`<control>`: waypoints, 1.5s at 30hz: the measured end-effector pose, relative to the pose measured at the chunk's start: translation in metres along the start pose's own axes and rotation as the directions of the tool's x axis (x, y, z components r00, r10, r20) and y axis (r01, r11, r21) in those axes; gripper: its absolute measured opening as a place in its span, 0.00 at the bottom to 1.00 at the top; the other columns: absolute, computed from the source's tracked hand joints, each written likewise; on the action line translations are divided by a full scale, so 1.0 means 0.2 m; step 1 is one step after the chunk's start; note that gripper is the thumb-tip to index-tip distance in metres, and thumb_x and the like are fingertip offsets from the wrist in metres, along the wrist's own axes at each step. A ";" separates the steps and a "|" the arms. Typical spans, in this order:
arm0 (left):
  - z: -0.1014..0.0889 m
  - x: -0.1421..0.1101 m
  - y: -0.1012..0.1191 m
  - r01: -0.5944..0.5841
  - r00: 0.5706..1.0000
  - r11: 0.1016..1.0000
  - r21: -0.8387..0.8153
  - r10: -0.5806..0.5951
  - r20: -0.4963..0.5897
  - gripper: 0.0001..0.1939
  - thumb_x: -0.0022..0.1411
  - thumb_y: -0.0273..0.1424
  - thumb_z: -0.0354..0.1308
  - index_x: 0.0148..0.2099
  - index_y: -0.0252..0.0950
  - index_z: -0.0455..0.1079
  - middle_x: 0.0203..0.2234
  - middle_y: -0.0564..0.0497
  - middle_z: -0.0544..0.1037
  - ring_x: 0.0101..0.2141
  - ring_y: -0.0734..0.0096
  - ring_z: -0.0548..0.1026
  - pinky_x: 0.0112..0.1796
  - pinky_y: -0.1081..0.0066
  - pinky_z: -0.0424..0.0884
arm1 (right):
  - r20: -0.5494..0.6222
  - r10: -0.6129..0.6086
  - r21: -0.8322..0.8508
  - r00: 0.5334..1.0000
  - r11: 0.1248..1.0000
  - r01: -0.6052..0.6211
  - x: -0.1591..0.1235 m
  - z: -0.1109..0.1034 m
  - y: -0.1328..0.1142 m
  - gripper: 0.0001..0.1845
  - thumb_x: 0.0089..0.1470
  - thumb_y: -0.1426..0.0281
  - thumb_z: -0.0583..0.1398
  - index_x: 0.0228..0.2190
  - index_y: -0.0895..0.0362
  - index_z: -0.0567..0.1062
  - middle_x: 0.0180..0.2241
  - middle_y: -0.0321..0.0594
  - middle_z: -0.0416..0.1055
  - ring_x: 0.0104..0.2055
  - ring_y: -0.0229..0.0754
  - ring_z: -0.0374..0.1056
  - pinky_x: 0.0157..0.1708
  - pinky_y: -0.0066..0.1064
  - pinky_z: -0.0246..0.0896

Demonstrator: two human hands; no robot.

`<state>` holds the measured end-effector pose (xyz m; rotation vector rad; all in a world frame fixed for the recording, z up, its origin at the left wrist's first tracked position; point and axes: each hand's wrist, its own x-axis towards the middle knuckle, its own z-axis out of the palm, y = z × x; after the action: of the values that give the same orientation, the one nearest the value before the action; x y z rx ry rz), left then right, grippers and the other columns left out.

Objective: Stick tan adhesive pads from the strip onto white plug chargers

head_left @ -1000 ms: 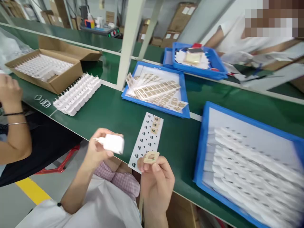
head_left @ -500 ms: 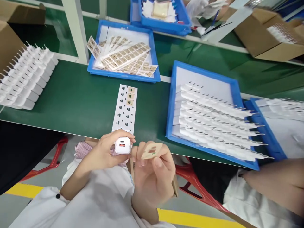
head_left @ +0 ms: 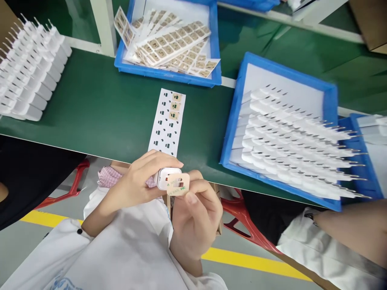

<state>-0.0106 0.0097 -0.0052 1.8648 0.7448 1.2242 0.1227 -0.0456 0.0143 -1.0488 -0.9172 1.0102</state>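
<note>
Low in the middle, my left hand [head_left: 140, 177] is closed around a white charger [head_left: 162, 179], its port face turned toward me. Between thumb and fingers, my right hand [head_left: 198, 209] pinches a tan sticker [head_left: 177, 185] with a cut-out and green print. The sticker overlaps part of the charger's port face in this view; whether they touch I cannot tell. Just beyond my hands lies a white backing sheet [head_left: 165, 121] with a few tan stickers at its upper right and dark cut-out shapes elsewhere.
A blue tray [head_left: 167, 72] holds many sticker sheets [head_left: 177, 40]. White chargers stand in rows [head_left: 33, 76] at the left. More chargers [head_left: 290, 145] fill a blue tray [head_left: 231, 133] at the right. A person's forearm [head_left: 353, 225] shows at lower right, beside a red stool [head_left: 248, 225].
My left hand has turned the charger so its port face shows. The sticker in my right hand has come across to that face. The view has swung down and to the right.
</note>
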 end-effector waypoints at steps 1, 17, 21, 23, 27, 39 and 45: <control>0.00 0.00 0.00 -0.007 1.000 1.000 -0.001 0.007 0.008 0.19 0.65 0.26 0.65 0.56 0.42 0.68 0.44 0.48 0.80 0.45 0.65 0.79 0.45 0.67 0.77 | 0.003 -0.006 0.004 1.000 1.000 0.006 0.00 0.01 0.00 0.12 0.61 0.66 0.62 0.25 0.54 0.72 0.27 0.33 0.63 0.27 0.36 0.59 0.28 0.30 0.57; 0.00 -0.01 0.03 -0.051 0.996 0.998 -0.040 0.054 0.069 0.24 0.64 0.30 0.54 0.61 0.39 0.57 0.44 0.45 0.69 0.46 0.60 0.71 0.39 0.62 0.73 | -0.042 -0.089 -0.093 0.995 0.992 0.084 -0.07 0.03 0.03 0.10 0.63 0.67 0.61 0.28 0.53 0.72 0.28 0.35 0.65 0.29 0.39 0.63 0.31 0.34 0.59; 0.00 -0.01 0.03 -0.092 0.994 0.995 -0.043 0.094 0.062 0.20 0.69 0.37 0.53 0.60 0.40 0.58 0.43 0.45 0.69 0.44 0.59 0.70 0.38 0.61 0.72 | -0.033 -0.087 -0.115 0.996 0.990 0.083 -0.07 0.04 0.04 0.11 0.63 0.66 0.61 0.28 0.53 0.72 0.28 0.35 0.64 0.30 0.40 0.64 0.31 0.35 0.59; 0.00 -0.01 0.03 -0.099 0.994 0.994 -0.056 0.102 0.050 0.19 0.70 0.38 0.52 0.60 0.39 0.59 0.43 0.45 0.69 0.44 0.59 0.70 0.39 0.61 0.72 | -0.032 -0.081 -0.105 0.996 0.991 0.077 -0.08 0.04 0.04 0.11 0.63 0.66 0.61 0.28 0.53 0.72 0.28 0.34 0.64 0.30 0.40 0.64 0.31 0.35 0.59; 0.01 -0.02 0.04 -0.104 0.994 0.992 -0.070 0.107 0.035 0.20 0.71 0.38 0.53 0.60 0.36 0.60 0.43 0.45 0.69 0.44 0.61 0.70 0.41 0.62 0.72 | -0.028 -0.074 -0.091 0.997 0.993 0.071 -0.08 0.03 0.04 0.10 0.63 0.67 0.61 0.28 0.52 0.72 0.28 0.34 0.64 0.31 0.40 0.64 0.32 0.35 0.59; 0.01 -0.02 0.05 -0.105 0.994 0.993 -0.051 0.107 0.028 0.19 0.72 0.42 0.51 0.60 0.39 0.60 0.44 0.45 0.70 0.44 0.61 0.71 0.41 0.61 0.73 | -0.033 -0.099 -0.103 0.995 0.990 0.095 -0.08 0.04 0.03 0.10 0.63 0.68 0.60 0.28 0.53 0.71 0.27 0.34 0.63 0.30 0.39 0.64 0.31 0.34 0.60; 0.02 -0.02 0.05 -0.101 0.995 0.992 -0.074 0.103 0.019 0.19 0.72 0.42 0.51 0.59 0.38 0.60 0.44 0.45 0.70 0.44 0.62 0.70 0.42 0.62 0.72 | -0.038 -0.097 -0.073 0.995 0.993 0.094 -0.08 0.04 0.03 0.10 0.63 0.68 0.61 0.28 0.53 0.71 0.28 0.34 0.63 0.31 0.39 0.64 0.33 0.35 0.60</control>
<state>-0.0087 0.0010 -0.0002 1.8735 0.5911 1.2747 0.1088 -0.0585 0.0090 -1.0711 -0.9663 0.8793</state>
